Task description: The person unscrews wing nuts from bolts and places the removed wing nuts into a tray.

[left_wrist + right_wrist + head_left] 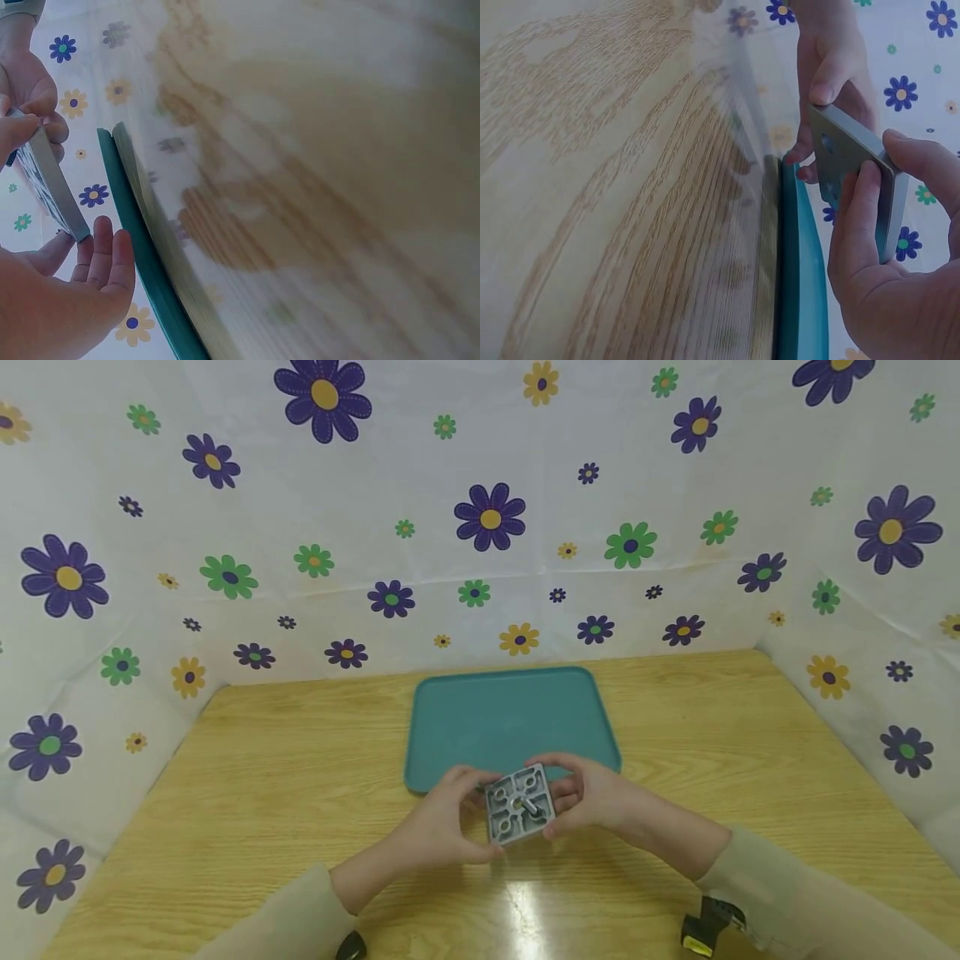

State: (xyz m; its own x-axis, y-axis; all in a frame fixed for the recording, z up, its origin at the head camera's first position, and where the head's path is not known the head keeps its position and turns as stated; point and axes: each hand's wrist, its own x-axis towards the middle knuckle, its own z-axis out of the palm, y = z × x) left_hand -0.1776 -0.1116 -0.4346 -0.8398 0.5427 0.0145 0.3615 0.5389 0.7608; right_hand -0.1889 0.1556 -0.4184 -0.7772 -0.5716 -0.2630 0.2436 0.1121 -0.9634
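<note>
Left hand [438, 828] and right hand [597, 797] both pinch the grey plate [519, 804] at opposite sides above the tabletop [300, 760] — I'd worry that uneven pressure could make it slip, spilling its pin [532, 807] if loose.

Table [300, 760]: yellow-brown wood, clearly grained, its far corners both in view.
Tray [510, 714]: teal, rectangular, rounded corners, low raised rim; lies flat, bare inside where visible.
Tray's place: beside the table's far edge, near its middle, well apart from both far corners.
Glare [527, 914]: pale streak on the wood, toward the near edge.
</note>
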